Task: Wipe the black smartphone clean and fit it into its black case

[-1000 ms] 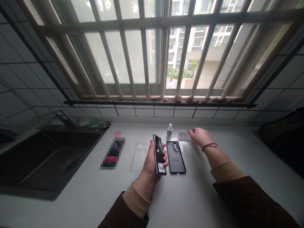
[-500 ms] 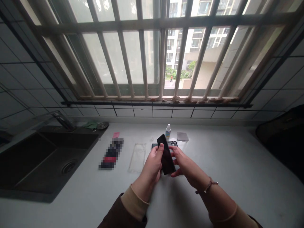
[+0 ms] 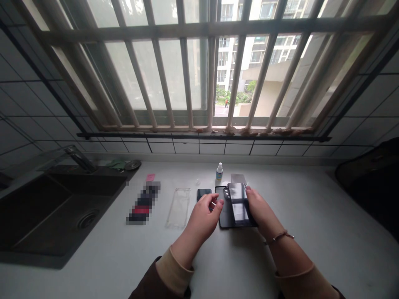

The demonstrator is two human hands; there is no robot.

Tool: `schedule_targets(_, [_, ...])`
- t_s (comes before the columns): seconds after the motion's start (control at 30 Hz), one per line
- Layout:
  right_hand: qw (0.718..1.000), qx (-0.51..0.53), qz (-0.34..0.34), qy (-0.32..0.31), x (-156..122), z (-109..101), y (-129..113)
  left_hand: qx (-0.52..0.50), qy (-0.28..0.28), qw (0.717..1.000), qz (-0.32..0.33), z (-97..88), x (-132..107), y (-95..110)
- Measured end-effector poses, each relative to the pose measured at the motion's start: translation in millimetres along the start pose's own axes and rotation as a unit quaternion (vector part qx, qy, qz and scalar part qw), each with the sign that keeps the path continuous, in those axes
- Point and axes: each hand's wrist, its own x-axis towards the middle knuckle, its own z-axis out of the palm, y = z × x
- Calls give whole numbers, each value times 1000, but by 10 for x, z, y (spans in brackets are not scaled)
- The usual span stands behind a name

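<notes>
A smartphone (image 3: 238,203) with a dark, glossy screen is in my right hand (image 3: 260,207), the thumb along its right edge. It is tilted over a black, flat, case-like thing (image 3: 225,218), which shows a camera-like round part near its top. To the left, my left hand (image 3: 202,214) is empty, its fingers bent and the thumb apart from them. Beyond that hand lies another dark, flat, phone-like thing (image 3: 204,192), partly hidden by the fingers. A clear phone case (image 3: 178,207) lies flat on the counter further left.
Behind the phone stand a small white-capped bottle (image 3: 219,172) and a grey square (image 3: 238,178). A pink piece (image 3: 151,177) and a blurred-out item (image 3: 143,203) lie left, near the dark sink (image 3: 62,253). A black bag-like object (image 3: 370,182) is at far right.
My left hand has let go of the smartphone and moved slightly left. My right hand has carried it right, over the black case-like thing, which now shows more.
</notes>
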Motion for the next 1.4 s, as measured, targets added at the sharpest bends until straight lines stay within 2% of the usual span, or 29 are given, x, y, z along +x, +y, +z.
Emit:
schedule_targets(0.13, [996, -82, 28, 29, 216, -245, 131, 105, -5, 994, 37, 0, -16, 65])
schedule_targets(0.3, [985, -169, 36, 25, 303, -334, 209, 158, -74, 981, 86, 22, -51, 31])
schedule_targets(0.37, [979, -199, 37, 20, 316, -338, 222, 221, -109, 960, 131, 31, -59, -1])
schedule_targets(0.47, [971, -236, 35, 16, 320, -335, 220, 341, -162, 908, 183, 36, -63, -59])
schedule_targets(0.57, [961, -273, 36, 19, 285, -313, 180, 429, -194, 858, 207, 30, -61, -108])
schedule_targets(0.63, [953, -299, 39, 21, 230, -282, 135, 460, -208, 836, 216, 24, -56, -128])
schedule_targets(0.77, [936, -350, 25, 23, 69, -185, 23, 487, -236, 810, 225, 16, -47, -155])
schedule_targets(0.9, [894, -446, -2, 32, -69, -99, -71, 499, -238, 804, 219, 14, -47, -166])
schedule_targets(0.97, [882, -471, 0, 32, -104, -75, -98, 507, -227, 804, 213, 1, -43, -138])
schedule_targets(1.03, [874, -486, -3, 33, -119, -61, -113, 526, -191, 804, 200, -34, -27, -74])
schedule_targets(1.13, [863, -505, -5, 29, -121, -53, -120, 579, -84, 794, 163, -134, 21, 56])
schedule_targets(1.27, [853, -522, -4, 22, -114, -56, -123, 657, 86, 745, 74, -314, 107, 154])
schedule_targets(1.33, [849, -528, -10, 22, -110, -57, -122, 683, 132, 718, 12, -395, 143, 143])
schedule_targets(1.4, [845, -534, -21, 21, -108, -56, -120, 693, 148, 704, -46, -460, 171, 106])
